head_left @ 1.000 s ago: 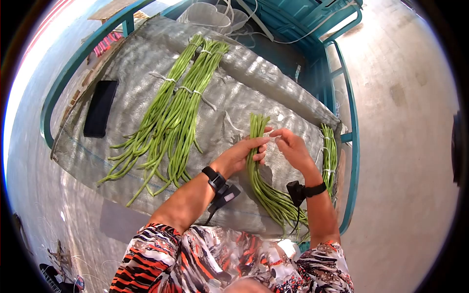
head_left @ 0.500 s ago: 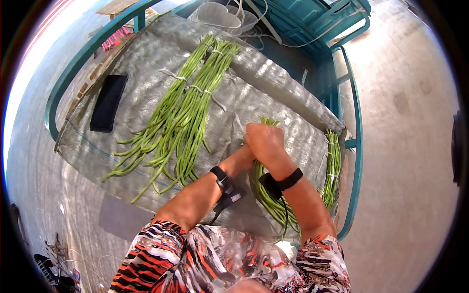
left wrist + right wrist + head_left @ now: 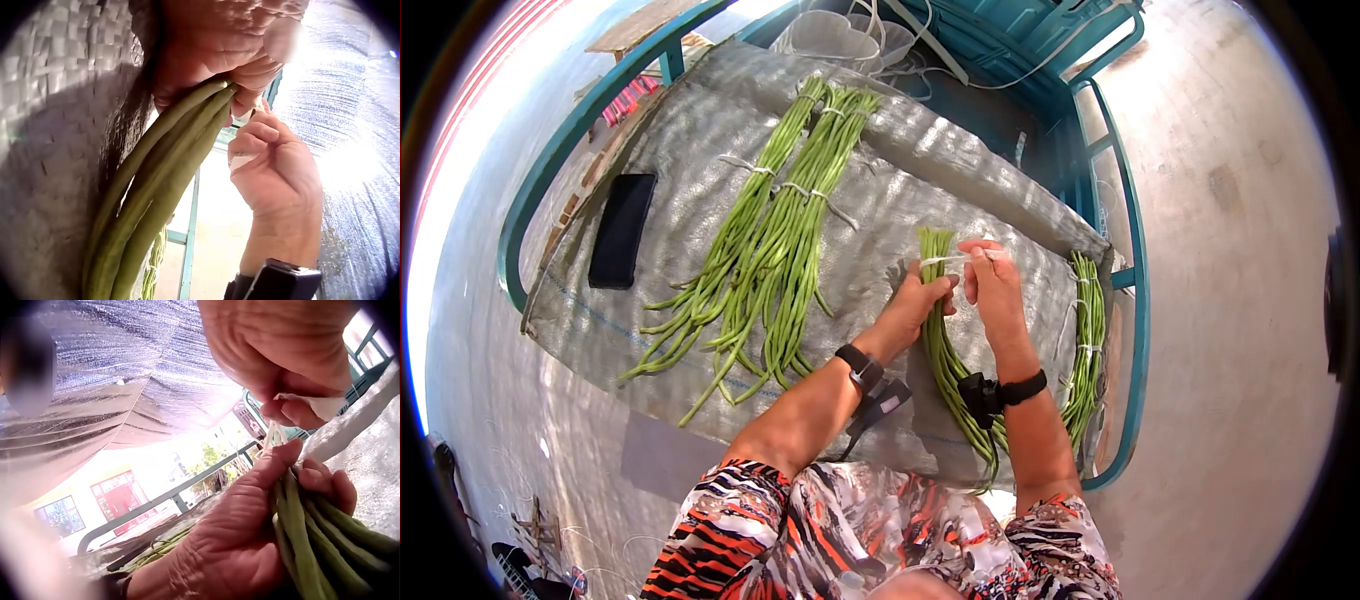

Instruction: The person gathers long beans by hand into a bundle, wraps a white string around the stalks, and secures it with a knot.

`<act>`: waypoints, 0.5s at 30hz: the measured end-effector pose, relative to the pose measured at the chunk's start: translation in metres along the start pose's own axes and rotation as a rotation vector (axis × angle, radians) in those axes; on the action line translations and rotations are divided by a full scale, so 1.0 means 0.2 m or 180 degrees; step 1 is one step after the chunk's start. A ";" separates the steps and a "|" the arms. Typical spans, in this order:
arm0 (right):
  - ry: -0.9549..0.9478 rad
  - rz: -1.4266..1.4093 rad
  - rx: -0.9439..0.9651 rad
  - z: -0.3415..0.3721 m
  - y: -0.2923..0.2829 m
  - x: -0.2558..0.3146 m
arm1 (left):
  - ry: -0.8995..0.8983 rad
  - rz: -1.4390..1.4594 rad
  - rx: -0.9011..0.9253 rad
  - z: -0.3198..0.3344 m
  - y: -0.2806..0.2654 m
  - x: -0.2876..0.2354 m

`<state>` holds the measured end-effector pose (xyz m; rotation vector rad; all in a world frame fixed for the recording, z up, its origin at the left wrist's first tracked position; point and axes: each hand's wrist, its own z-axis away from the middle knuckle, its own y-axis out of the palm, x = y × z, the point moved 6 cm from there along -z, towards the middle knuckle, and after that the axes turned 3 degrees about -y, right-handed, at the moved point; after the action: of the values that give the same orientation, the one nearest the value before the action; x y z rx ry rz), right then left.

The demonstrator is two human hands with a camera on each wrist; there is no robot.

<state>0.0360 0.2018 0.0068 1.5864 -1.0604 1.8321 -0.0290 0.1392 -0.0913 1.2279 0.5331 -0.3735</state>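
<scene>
My left hand [image 3: 914,306] grips a bundle of long green beans [image 3: 941,352] just below its trimmed top end. Above that grip a white tie strip [image 3: 941,260] crosses the beans and runs tight to the right. The right hand [image 3: 996,290] pinches the strip between thumb and fingers, beside the bundle. In the right wrist view, the strip [image 3: 274,434] passes close by the left thumb, and a white piece shows in the right fingers. In the left wrist view, bean stalks [image 3: 159,172] hang out of the left palm, which hides their upper ends.
Tied bean bundles [image 3: 802,215] lie on the grey woven sheet [image 3: 880,210] at left. More tied beans [image 3: 1087,325] lie along the right edge. A black phone [image 3: 622,232] rests far left. Teal rails [image 3: 1135,300] bound the bed; clear plastic containers [image 3: 828,38] stand behind.
The right hand crossed left over the bundle, covering the left hand, then came back to the right. The white strip now lies across the beans above the left hand, drawn out sideways.
</scene>
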 end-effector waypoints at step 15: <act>0.0216 0.0145 -0.0053 0.04 0.02 -0.09 | 0.2341 -0.3935 -0.2102 0.16 0.09 -0.20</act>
<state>0.0411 0.1944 -0.0123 1.4911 -1.0868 1.8884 -0.0462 0.1146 -0.0468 0.2150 1.8896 -0.6871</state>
